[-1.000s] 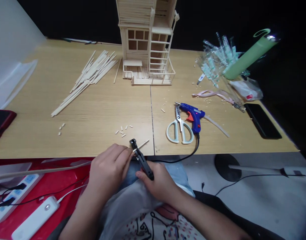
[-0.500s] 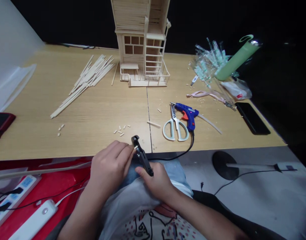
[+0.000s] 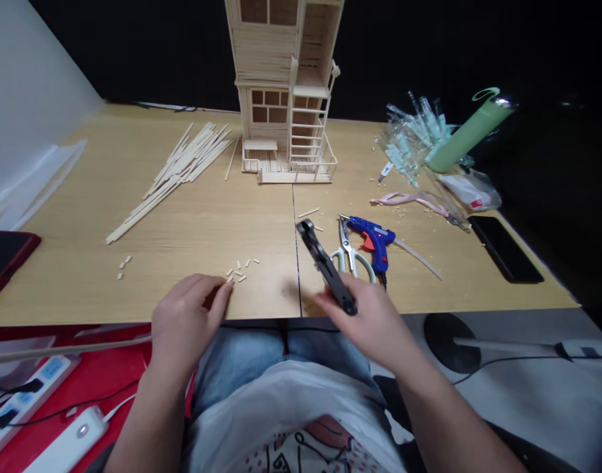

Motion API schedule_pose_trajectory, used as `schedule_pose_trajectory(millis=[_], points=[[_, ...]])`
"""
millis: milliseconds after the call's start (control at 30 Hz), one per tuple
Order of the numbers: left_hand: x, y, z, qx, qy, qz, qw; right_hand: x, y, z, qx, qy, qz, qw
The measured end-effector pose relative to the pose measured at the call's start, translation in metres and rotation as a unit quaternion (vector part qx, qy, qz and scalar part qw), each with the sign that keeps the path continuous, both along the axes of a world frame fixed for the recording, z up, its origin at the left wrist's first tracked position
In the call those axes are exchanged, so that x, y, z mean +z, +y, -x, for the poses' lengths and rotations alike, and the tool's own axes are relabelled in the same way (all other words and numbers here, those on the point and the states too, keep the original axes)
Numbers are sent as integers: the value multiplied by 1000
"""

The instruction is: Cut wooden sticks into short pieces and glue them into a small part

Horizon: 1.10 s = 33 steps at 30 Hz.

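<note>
My right hand (image 3: pixel 364 309) grips a black hand cutter (image 3: pixel 325 266), its jaws pointing up and left over the wooden table (image 3: pixel 133 217). My left hand (image 3: pixel 185 315) rests at the table's front edge with its fingers together. Nothing shows in those fingers, and they lie just short of several small cut wood pieces (image 3: pixel 239 270). A short wood stick (image 3: pixel 308 212) lies beyond the cutter. To the right of the cutter are white-handled scissors (image 3: pixel 347 259), partly hidden by my right hand, and a blue glue gun (image 3: pixel 372 242). A bundle of long wooden sticks (image 3: pixel 182 164) lies left of a tall stick-built model house (image 3: pixel 283 112).
A black phone (image 3: pixel 505 248), a green tube (image 3: pixel 471 130) and a heap of clear plastic pieces (image 3: pixel 409 135) lie at the table's right. Below the left edge, power strips (image 3: pixel 25 394) sit on a red surface. A round black stand base (image 3: pixel 451 341) is on the floor.
My hands have moved apart. The left hand has let go of the wood stick and dropped to the table edge, and the right hand has carried the cutter forward and right over the table.
</note>
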<state>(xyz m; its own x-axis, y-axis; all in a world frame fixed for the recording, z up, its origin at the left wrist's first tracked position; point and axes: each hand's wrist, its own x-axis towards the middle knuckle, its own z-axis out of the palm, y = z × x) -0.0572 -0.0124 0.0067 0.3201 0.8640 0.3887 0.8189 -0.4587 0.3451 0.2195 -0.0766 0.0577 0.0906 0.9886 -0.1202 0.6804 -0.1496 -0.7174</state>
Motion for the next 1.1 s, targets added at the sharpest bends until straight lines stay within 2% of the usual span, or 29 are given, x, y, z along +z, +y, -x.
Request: schedule_pose_trajectory(millis=[100, 200, 333, 500, 767, 900, 967, 1033, 1100], points=[[-5, 6, -5, 21, 8, -7, 1000, 17, 40, -17, -57, -203, -28, 977], [-9, 8, -8, 24, -17, -24, 999, 22, 79, -26, -93, -301, -35, 948], [-13, 6, -7, 16, -50, -34, 998, 15, 116, -27, -54, -352, -36, 934], [-15, 6, -6, 21, -77, -32, 996, 1, 143, -21, 37, -367, -44, 929], [-16, 6, -7, 19, -86, -32, 996, -6, 162, -17, 99, -388, -27, 916], [-12, 5, -7, 25, -98, -11, 995, -2, 165, -17, 121, -379, -28, 917], [-10, 4, -4, 34, -134, 12, 990, 4, 160, -17, 106, -368, -36, 923], [-9, 1, -2, 54, -193, 36, 979, 12, 148, -16, 67, -303, -72, 948], [-7, -5, -2, 86, -269, 58, 958, 19, 128, -10, 31, -130, -120, 984]])
